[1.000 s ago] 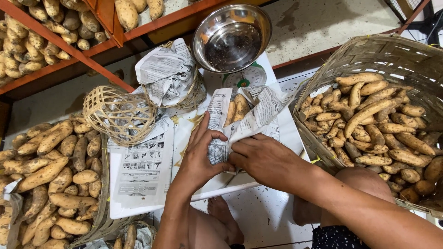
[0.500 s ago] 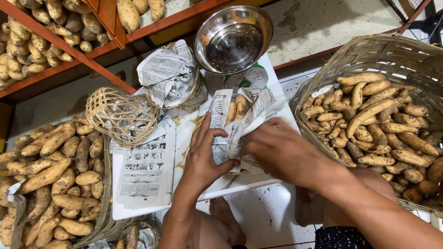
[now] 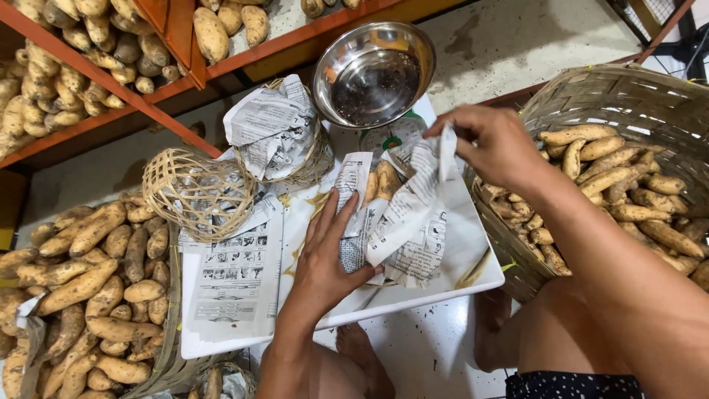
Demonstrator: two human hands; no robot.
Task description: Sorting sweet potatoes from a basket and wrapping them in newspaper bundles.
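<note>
Wrapping of sweet potatoes in newspaper, seen from above. The left hand [image 3: 325, 258] lay flat, fingers spread, pressing the near part of the newspaper sheet [image 3: 402, 222] against the white board [image 3: 443, 292] that served as worktop. The right hand [image 3: 491, 144] was raised above the far edge of the sheet — its grip pinched a corner of the paper between thumb and fingertips and drew it upward. Two or three sweet potatoes [image 3: 382, 181] lay in the fold, partly covered, their far ends exposed.

Risks, as judged from this arrangement: the thin paper could have torn at the pinched corner if pulled hard against the pressing palm; the exposed potatoes could have rolled out of the open far side toward the steel bowl [image 3: 373, 74], since nothing closed that end; and a loosened palm would have let the fold spring open.

Surroundings: a wrapped bundle [image 3: 273, 125] in a small basket and an empty woven basket [image 3: 196, 192] stood just beyond the board; a second printed sheet [image 3: 233, 281] lay on the board's left part; a large wicker basket [image 3: 620, 103] of potatoes stood to the right — another heap [image 3: 81, 295] to the left.
</note>
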